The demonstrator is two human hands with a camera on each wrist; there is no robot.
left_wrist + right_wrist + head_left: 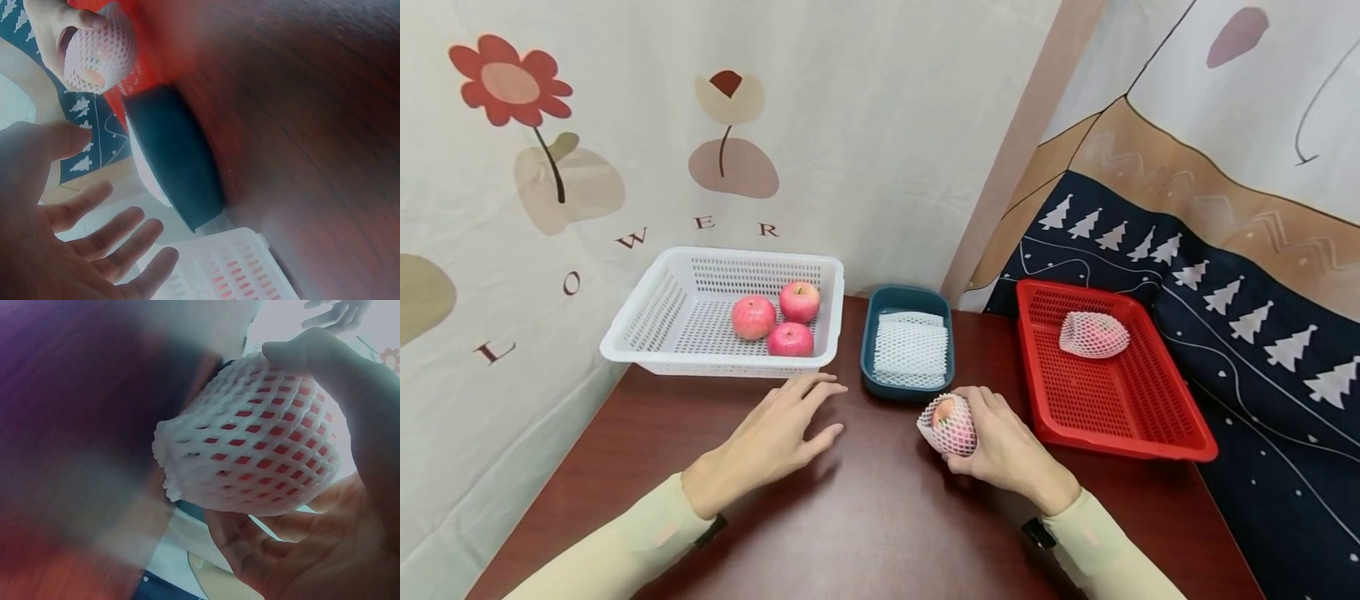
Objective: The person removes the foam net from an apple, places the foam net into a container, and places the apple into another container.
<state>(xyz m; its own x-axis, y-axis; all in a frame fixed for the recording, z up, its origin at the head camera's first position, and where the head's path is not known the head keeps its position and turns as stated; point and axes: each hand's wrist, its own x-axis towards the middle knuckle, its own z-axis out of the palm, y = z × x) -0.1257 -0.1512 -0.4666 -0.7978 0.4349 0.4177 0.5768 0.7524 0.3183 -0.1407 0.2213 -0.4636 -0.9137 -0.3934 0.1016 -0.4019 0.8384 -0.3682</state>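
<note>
Pale printed cloth (880, 125) lettered "L O W E R" backs a dark wood-grained table (880, 517) in the head view, both forearms cropped at the bottom. The right hand (1000, 442) curls its grip around a netted apple (952, 429), just in front of a blue tub (902, 392) of white foam nets (912, 354). The left hand (771, 437), fingers parted, holds nothing near a slotted white plastic basket (700, 362) with three bare apples (790, 340); a second netted apple (1093, 335) lies in a red basket (1075, 400).

From the left wrist, the frame crops the left hand and white basket.

From the right wrist, diamond mesh gathers raggedly, fingers partly hidden behind the fruit, the table blurred.
</note>
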